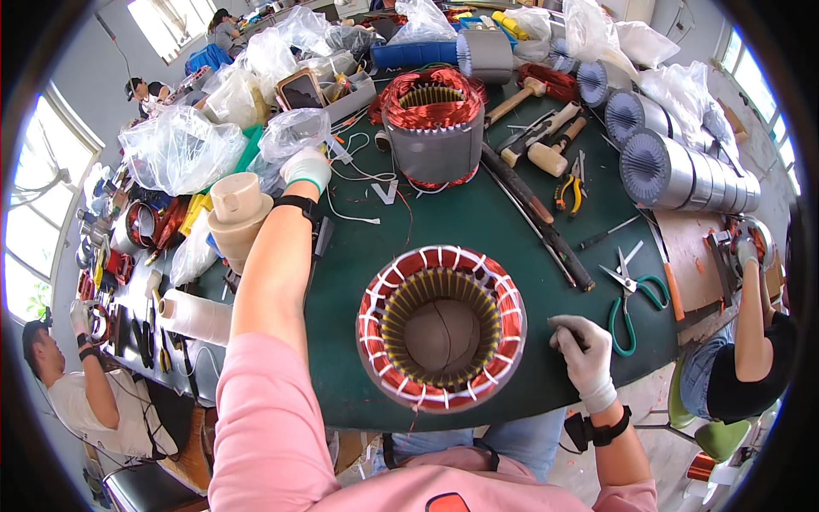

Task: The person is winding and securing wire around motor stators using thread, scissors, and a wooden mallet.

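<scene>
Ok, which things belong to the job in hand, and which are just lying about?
Likely the job:
white-laced stator, in front
left hand, by a plastic bag
right hand, beside the stator
perhaps green-handled scissors

Likely just lying about:
yellow-handled pliers
pale-headed mallet
slotted metal cores

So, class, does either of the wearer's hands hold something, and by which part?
The right hand visibly holds nothing. The left hand is at a clear plastic bag; whether it grips it cannot be told.
</scene>
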Motion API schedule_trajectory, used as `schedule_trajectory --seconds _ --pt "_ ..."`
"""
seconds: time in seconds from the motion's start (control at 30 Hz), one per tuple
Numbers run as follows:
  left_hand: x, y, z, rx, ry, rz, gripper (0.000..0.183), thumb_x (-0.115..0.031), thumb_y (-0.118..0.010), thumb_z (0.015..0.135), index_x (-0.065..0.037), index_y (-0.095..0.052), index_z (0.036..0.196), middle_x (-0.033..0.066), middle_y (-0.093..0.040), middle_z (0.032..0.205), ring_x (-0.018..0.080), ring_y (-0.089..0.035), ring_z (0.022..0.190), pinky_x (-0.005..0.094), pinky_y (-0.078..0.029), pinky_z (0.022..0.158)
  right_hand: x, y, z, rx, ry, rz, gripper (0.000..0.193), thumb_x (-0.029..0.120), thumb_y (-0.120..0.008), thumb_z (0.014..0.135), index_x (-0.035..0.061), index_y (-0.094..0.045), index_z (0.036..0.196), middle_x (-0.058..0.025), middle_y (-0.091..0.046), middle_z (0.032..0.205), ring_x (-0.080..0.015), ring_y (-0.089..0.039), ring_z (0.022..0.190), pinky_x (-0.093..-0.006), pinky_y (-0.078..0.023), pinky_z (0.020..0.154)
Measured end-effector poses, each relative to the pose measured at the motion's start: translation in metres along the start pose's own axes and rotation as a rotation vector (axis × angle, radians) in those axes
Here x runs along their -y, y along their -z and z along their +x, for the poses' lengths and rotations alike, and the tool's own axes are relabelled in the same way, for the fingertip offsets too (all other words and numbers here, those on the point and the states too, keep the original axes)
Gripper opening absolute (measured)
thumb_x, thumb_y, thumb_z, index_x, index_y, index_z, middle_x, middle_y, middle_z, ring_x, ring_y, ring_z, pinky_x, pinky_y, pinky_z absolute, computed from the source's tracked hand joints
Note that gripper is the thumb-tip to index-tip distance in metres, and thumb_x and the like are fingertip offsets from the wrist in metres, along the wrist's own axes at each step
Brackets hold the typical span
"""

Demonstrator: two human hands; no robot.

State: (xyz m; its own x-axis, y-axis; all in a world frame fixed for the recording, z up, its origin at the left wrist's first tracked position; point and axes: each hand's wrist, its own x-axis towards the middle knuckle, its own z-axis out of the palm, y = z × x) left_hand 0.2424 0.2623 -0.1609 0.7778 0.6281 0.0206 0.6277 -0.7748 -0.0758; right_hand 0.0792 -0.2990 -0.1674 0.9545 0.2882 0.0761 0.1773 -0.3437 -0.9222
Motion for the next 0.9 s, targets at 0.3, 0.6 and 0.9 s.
schedule_trajectory --seconds 0.3,0.6,0.9 --pt "-0.030 0.161 -0.220 -0.144 -0.509 -0.939 0.034 -0.022 -0.065 0.095 0.001 -0.066 0.121 0.0098 -0.071 0.085 0.0139 -0.068 0.075 0.0324 -0.054 0.070 0.000 0.014 -0.004 0.010 -0.075 0.195 0.023 0.007 -0.058 0.096 -0.0046 -0.069 0.112 -0.0069 -0.068 0.079 -0.0111 -0.063 0.072 -0.0255 -0.050 0.067" --pt "-0.025 0.158 -0.471 -0.263 -1.377 -0.372 0.028 -0.025 -0.075 0.077 -0.011 -0.069 0.100 0.0015 -0.059 0.071 0.0231 -0.065 0.064 0.0382 -0.047 0.054 0.141 -0.010 -0.085 0.644 0.467 -0.143 0.093 0.037 -0.084 0.077 0.0000 -0.041 0.150 -0.0191 -0.071 0.106 -0.0352 -0.071 0.094 -0.0406 -0.057 0.078" --pt "-0.042 0.093 -0.409 -0.474 -0.647 -1.357 0.027 -0.017 -0.053 0.105 0.005 -0.066 0.104 0.0117 -0.071 0.089 0.0187 -0.067 0.083 0.0356 -0.049 0.091 0.102 -0.042 -0.103 0.710 -0.371 0.888 0.059 0.057 -0.047 0.104 0.0002 -0.061 0.107 0.0041 -0.042 0.066 -0.0048 -0.029 0.054 -0.0217 -0.022 0.049"
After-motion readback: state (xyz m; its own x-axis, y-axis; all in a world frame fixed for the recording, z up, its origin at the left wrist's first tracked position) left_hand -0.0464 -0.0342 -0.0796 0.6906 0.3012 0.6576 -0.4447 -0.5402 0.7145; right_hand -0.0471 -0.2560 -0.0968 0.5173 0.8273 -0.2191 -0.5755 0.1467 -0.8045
